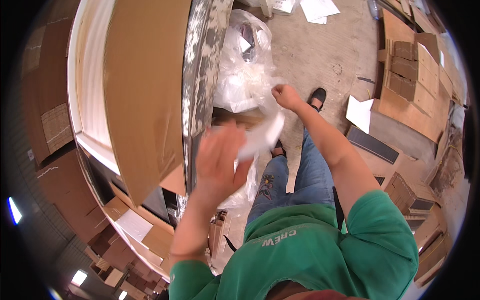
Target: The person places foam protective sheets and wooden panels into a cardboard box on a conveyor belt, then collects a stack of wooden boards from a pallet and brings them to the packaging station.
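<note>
Far left: stacked cardboard (55,125), brown. Next: one large brown cardboard panel (145,90), standing near your left side; mind its edge with your forearm. Next: a long dark edge with flaking pale paint (202,65); guide loose plastic clear of it, as a rough surface like that could well snag. Item: your left hand (218,157), blurred, thumb wide of the fingers, no firm grip visible; best brought in flat, to steady the material. Item: clear plastic film (242,80), crumpled, heaped just right of the flaking edge, beyond your left hand; gathering a broad fold should serve better than pinching one corner. Item: a white piece (264,137), blurred, between your hands; its material cannot be told. Item: your right hand (286,96), fingers curled into a narrow fist beside the film; whether any is pinched there, you cannot tell from this view. Far right: a flat white sheet (359,112) and cardboard boxes (417,65), well apart from your hands; step around them.
</note>
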A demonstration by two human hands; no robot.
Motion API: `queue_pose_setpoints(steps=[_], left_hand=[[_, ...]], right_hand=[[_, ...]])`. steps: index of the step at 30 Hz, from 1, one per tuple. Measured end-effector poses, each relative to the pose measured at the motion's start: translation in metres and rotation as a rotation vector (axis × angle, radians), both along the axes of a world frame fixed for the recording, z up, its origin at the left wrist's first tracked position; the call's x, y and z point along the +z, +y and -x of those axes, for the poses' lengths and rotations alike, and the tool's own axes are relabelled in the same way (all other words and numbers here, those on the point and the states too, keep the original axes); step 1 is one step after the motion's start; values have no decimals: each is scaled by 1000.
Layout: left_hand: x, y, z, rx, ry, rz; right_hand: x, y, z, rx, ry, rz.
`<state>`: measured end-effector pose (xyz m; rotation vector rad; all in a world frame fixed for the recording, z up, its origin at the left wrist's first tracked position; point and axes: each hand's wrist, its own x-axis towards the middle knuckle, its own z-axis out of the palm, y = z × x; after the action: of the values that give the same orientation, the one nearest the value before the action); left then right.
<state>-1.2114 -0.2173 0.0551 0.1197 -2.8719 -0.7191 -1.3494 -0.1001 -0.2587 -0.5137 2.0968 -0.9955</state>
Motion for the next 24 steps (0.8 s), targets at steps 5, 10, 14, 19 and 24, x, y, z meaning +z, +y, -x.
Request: queue_pose_setpoints(steps=[5,10,14,19,24], left_hand=[[-23,-56,139,-44,24,358],[-45,-59,161,26,-310,591],[-39,-61,168,73,-335,523],[-35,-60,175,63,-490,556],[-37,-61,177,65,-446,506]], right_hand=[[-28,-81,69,-4,90,-51],[-105,-151,127,118,118,-51],[-143,-205,143,134,131,-87],[-170,-227,149,73,-20,-240],[-140,-188,174,200,-299,-159]])
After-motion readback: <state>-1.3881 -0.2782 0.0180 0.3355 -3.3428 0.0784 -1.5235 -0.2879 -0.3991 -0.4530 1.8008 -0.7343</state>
